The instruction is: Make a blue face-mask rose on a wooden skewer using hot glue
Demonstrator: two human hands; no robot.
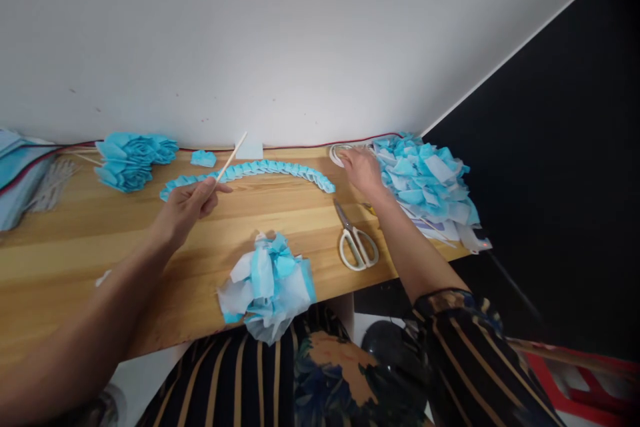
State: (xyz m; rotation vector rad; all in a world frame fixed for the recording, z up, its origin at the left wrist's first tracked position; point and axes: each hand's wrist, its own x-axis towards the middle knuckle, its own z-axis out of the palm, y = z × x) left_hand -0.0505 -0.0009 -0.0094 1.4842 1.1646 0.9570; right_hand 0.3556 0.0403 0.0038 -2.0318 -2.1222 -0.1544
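Observation:
My left hand (195, 200) is closed around a thin pale wooden stick (232, 159), which points up and to the right. Under and beyond that hand curves a long pleated strip of blue paper (270, 168) on the tabletop. At the back right, my right hand (361, 170) has its fingers drawn together on a white ring-shaped coil (338, 155); whether it is tape or cord I cannot tell. White-handled scissors (356, 240) lie near my right forearm, blades pointing away. A crumpled bunch of blue and white tissue paper (269, 283) sits at the front edge.
Finished-looking blue paper flowers (133, 157) lie at the back left, near a small blue paper piece (203, 159). Blue sheets (20, 173) and a bundle of thin sticks (53, 183) are far left. A large tissue-paper heap (427, 173) fills the right end. Wires (300, 147) run along the wall.

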